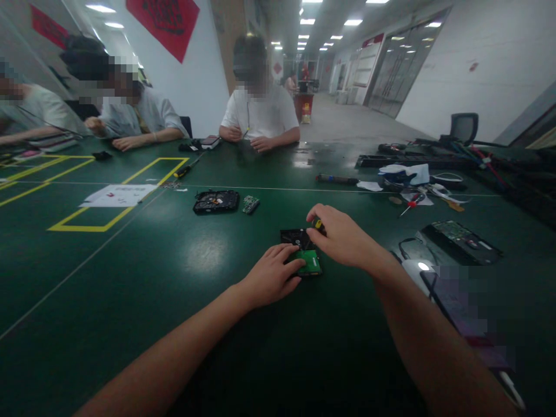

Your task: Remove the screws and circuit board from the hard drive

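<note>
A black hard drive [295, 237] with a green circuit board [311, 262] on it lies on the green table in front of me. My left hand [271, 275] rests on the drive's near left side, fingers laid flat across the board's edge. My right hand [341, 236] is curled above the drive's right side, gripping a small screwdriver with a yellow and black handle [318, 223] that points down at the drive.
Another opened drive [216, 201] and a loose green board [251, 204] lie farther back. Papers [118, 195] sit in yellow floor-tape markings at left. Tools, a red screwdriver [412, 204], trays [461, 237] and cables crowd the right. Three people sit across the table.
</note>
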`<state>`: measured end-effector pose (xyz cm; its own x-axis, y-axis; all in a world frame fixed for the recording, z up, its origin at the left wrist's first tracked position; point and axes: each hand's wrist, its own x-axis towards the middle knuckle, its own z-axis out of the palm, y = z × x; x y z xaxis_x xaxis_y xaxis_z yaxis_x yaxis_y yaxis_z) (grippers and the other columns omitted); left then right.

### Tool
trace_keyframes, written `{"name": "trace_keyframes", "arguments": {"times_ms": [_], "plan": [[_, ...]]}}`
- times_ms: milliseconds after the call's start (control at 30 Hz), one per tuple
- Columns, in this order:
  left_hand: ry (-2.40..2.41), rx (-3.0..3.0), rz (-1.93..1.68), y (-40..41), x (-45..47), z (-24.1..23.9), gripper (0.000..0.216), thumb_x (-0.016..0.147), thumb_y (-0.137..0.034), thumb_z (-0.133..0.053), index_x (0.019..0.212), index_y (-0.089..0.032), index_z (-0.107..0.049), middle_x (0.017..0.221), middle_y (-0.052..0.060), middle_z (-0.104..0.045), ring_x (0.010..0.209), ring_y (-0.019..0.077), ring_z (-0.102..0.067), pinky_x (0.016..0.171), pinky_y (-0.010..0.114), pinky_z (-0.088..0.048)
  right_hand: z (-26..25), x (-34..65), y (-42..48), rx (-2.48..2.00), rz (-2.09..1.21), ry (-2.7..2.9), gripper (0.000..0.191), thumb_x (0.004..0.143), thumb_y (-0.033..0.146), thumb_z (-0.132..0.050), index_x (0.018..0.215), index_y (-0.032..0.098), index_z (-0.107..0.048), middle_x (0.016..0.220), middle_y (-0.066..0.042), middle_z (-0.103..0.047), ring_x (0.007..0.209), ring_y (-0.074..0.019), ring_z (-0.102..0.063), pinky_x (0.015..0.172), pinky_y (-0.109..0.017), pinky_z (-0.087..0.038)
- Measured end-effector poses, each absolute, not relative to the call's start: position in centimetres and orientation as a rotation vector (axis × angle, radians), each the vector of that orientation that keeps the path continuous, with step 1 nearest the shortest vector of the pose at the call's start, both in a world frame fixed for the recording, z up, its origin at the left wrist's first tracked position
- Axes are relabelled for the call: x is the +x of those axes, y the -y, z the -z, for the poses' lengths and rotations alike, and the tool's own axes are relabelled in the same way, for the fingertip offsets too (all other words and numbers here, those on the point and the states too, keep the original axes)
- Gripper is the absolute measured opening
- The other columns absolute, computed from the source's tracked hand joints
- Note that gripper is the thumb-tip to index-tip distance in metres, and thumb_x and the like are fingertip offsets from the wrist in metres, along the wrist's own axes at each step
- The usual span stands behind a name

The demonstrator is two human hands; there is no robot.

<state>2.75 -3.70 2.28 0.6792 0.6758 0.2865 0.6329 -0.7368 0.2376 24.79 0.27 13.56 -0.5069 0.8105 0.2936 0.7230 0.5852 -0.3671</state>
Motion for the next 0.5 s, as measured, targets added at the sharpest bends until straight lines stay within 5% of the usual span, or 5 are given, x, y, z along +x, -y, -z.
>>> {"name": "trace_keyframes", "arguments": {"times_ms": [167, 367, 500], "plan": [[-1.126, 2.735, -0.594, 4.0, 2.9, -1.4, 0.04, 0.097, -0.033, -0.065, 0.136, -0.025, -0.061, 0.156, 0.013, -0.048, 0.145, 0.0353, -0.045, 0.118, 0.06, -0.042, -13.6, 24.2, 0.2, -1.276, -0.203, 2.403, 0.009, 0.094, 0.022, -0.065, 0.102, 0.022, -0.061, 0.099, -0.007, -0.068, 0.09, -0.0241, -0.064, 0.083, -0.038, -0.048], [-1.098, 2.748, -0.616, 4.2, 2.4, -0.6, 0.042, 0.1, -0.036, -0.062, 0.141, -0.025, -0.058, 0.16, 0.014, -0.044, 0.148, 0.0352, -0.042, 0.121, 0.06, -0.039, -13.5, 24.4, -0.2, -1.13, -0.229, 2.454, 0.031, 0.088, 0.008, -0.061, 0.116, 0.021, -0.063, 0.115, -0.009, -0.07, 0.102, -0.0253, -0.066, 0.091, -0.04, -0.05], [-1.072, 2.728, -0.679, 4.1, 2.3, -0.5, 0.04, 0.101, -0.035, -0.06, 0.14, -0.025, -0.06, 0.158, 0.014, -0.046, 0.146, 0.0343, -0.044, 0.12, 0.06, -0.04, -13.5, 24.2, 0.0, -1.221, -0.194, 2.452, 0.022, 0.096, 0.021, -0.061, 0.119, 0.02, -0.064, 0.113, -0.011, -0.072, 0.1, -0.0275, -0.067, 0.087, -0.04, -0.05]]}}
